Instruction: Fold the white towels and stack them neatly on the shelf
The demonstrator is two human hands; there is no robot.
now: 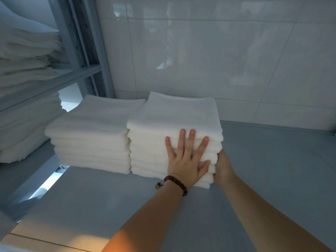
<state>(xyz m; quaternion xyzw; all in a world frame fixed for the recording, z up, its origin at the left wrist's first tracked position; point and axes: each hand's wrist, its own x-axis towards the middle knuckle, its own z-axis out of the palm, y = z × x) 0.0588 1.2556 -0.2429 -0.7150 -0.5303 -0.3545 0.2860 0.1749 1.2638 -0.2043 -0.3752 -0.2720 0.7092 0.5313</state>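
Note:
Two stacks of folded white towels stand side by side on a grey shelf [272,160]. The right stack [178,113] is taller than the left stack [94,124]. My left hand [187,159], with a brown bead bracelet on the wrist, presses flat with spread straight fingers against the front of the right stack. My right hand [222,168] lies against that stack's right side; its fingers are hidden behind the towels.
A tiled wall [218,51] backs the shelf. A grey metal rack [80,51] at the left holds more white linen [27,55] on two levels. Bare shelf surface stretches to the right of the stacks and in front of them.

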